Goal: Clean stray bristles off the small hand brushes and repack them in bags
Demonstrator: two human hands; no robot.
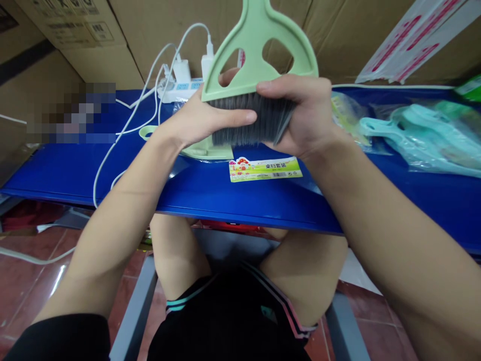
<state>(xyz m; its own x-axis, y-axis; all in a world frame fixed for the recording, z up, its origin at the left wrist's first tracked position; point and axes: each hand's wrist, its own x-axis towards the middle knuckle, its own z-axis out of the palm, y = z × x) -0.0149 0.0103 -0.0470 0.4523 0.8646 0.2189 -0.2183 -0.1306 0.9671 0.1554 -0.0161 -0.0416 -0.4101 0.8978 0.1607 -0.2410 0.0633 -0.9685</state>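
Note:
Both hands hold a light-green hand brush point(250, 70) with grey bristles, raised above the blue table. Its handle points up and away, past the top edge of the view. My left hand point(210, 113) grips it at the left, thumb lying across the bristles. At the right, my right hand point(306, 108) wraps the other end, with the thumb on the green edge and the fingers behind the bristles. Beneath the brush lies a pale-green dustpan point(221, 153), mostly hidden by my left hand and arm. A printed label card point(266, 169) lies flat in front of it.
A white power strip point(184, 90) with chargers and trailing white cables point(124, 131) stands at the back left. Turquoise brush sets in clear bags point(424, 133) lie at the right of the blue table point(240, 200). Cardboard boxes point(338, 45) rise behind.

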